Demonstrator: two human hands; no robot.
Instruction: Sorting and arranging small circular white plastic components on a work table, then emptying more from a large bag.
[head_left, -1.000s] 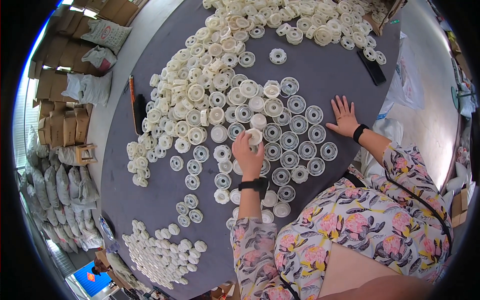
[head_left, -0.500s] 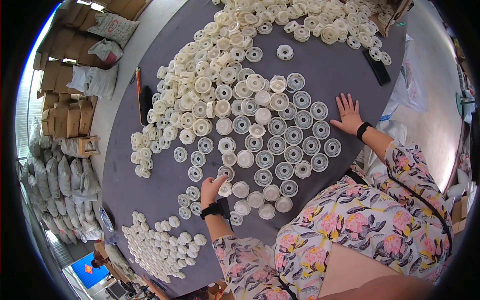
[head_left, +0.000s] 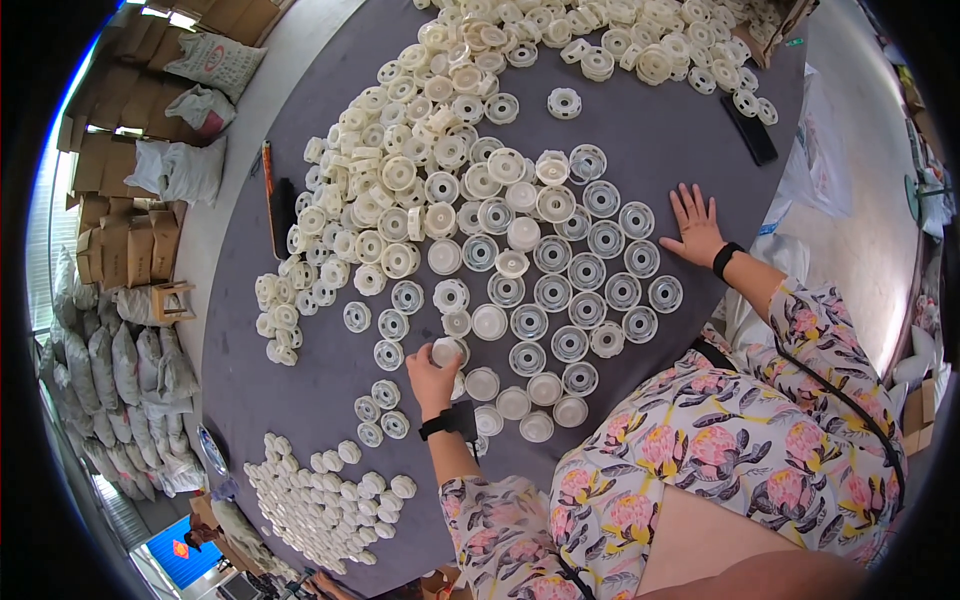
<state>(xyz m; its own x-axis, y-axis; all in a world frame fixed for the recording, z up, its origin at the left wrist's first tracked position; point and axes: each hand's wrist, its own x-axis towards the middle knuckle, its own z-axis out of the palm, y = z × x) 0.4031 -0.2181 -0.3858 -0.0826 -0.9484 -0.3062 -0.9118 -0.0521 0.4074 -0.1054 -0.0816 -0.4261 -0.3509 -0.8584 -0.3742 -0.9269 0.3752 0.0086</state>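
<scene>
Cap (head_left: 447, 350), white round plastic, pinched in the fingers of my left hand (head_left: 432, 380) at the near-left edge of the laid-out rows. Left hand is closed around it, black band on the wrist just behind. Cap sits just above the grey table (head_left: 690, 130), right beside other caps lying flat.

Right hand (head_left: 693, 226) is open, fingers spread, palm flat on the table, holding nothing. It rests just right of the rows, well apart from the left hand. Black band on that wrist too.

Rows of caps (head_left: 560, 290) lie between my two hands, single layer, some open side up and some closed side up. Beyond them a loose pile of caps (head_left: 420, 170) spreads toward the far-left and far edge. Small separate cluster of caps (head_left: 320, 495) sits near the left table edge, close to me.

Black phone-like slab (head_left: 750, 130) lies on the far right of the table. Dark flat object (head_left: 282, 205) with an orange stick beside it at the left edge.

Sacks (head_left: 190, 165) and cardboard boxes (head_left: 130, 245) on the floor left of the table.
</scene>
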